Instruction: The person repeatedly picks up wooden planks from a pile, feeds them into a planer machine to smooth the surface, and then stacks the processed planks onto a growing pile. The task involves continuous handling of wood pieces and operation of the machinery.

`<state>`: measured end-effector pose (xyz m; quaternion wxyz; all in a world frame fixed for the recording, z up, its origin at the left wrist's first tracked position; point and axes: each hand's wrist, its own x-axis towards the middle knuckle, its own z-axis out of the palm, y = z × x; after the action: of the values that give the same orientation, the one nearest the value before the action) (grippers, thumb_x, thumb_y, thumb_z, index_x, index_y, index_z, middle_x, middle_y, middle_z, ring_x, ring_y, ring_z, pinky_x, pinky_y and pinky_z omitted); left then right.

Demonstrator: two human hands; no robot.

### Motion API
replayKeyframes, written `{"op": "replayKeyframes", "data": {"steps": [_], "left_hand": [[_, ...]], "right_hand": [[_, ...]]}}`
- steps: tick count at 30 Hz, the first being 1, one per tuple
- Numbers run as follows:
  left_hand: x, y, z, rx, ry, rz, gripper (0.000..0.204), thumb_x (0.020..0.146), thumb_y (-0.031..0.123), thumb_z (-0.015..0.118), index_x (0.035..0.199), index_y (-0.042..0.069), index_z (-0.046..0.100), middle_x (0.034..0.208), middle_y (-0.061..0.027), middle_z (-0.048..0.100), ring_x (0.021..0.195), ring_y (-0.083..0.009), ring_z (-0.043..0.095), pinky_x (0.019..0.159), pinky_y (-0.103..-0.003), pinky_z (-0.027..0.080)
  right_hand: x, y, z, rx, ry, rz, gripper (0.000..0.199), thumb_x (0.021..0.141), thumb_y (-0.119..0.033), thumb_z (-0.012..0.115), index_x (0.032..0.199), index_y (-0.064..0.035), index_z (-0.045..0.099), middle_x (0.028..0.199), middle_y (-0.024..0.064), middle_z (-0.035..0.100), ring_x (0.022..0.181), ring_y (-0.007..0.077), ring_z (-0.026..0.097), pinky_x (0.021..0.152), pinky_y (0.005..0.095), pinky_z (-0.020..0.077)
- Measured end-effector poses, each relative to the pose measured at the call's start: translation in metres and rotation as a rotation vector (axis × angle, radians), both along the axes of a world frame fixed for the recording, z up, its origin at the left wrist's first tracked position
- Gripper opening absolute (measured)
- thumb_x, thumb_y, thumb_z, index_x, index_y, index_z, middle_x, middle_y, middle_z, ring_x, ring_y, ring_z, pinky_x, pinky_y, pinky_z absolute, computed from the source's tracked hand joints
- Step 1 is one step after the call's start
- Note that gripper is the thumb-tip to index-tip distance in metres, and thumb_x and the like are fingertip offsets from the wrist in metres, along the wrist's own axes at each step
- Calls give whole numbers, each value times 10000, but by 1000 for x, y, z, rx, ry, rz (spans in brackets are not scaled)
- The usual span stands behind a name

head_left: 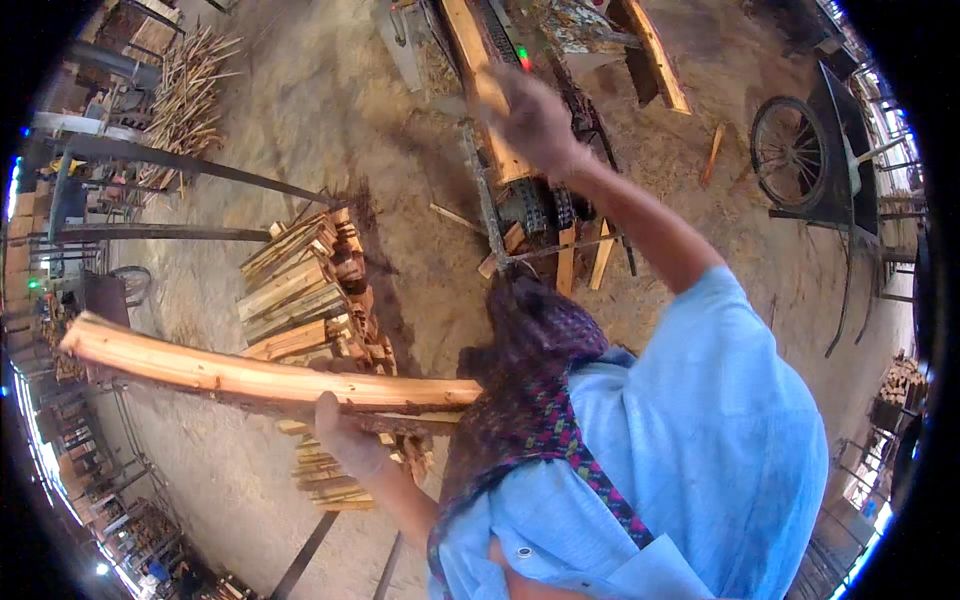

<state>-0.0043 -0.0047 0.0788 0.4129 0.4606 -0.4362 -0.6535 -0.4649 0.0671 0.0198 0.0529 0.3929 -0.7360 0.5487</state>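
A long, slightly curved wooden plank with bark along its lower edge reaches from the far left to my apron. My left hand grips it from below, thumb against its edge and fingers hidden beneath. My right arm stretches ahead to a narrow machine bed with chain-like tracks. There my right hand, smeared by motion, is at the side of a second board lying along the bed. Whether its fingers close on that board cannot be made out.
Stacked split wood lies below the held plank, near metal bars. A heap of thin sticks is at the far left. Another bark-edged slab lies right of the machine. A cart with a spoked wheel stands at the right.
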Motion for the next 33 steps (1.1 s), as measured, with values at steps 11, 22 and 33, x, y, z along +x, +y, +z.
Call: {"op": "replayKeyframes", "data": {"steps": [11, 22, 33], "left_hand": [[-63, -26, -9, -124, 62, -587, 477, 907, 161, 765, 1338, 12, 626, 1137, -87, 716, 1018, -226, 698, 935, -372, 571], [-101, 3, 19, 23, 158, -711, 563, 902, 98, 769, 1418, -24, 579, 1178, -77, 699, 1053, -166, 657, 941, -312, 525], [-52, -20, 8, -7, 168, -315, 647, 844, 197, 790, 1413, -14, 565, 1140, -151, 709, 996, -272, 719, 837, -403, 648]], "right_hand": [[223, -9, 155, 554, -659, 674, 671, 892, -324, 787, 1444, 18, 620, 1186, 158, 756, 1037, 214, 708, 935, 342, 553], [211, 14, 99, -26, -613, 407, 517, 989, -194, 691, 1444, 36, 610, 1237, 79, 738, 1109, 134, 640, 1017, 324, 509], [3, 43, 64, 59, -641, -250, 513, 1004, -344, 750, 1305, 66, 687, 1065, 165, 768, 940, 214, 697, 848, 380, 547]]}}
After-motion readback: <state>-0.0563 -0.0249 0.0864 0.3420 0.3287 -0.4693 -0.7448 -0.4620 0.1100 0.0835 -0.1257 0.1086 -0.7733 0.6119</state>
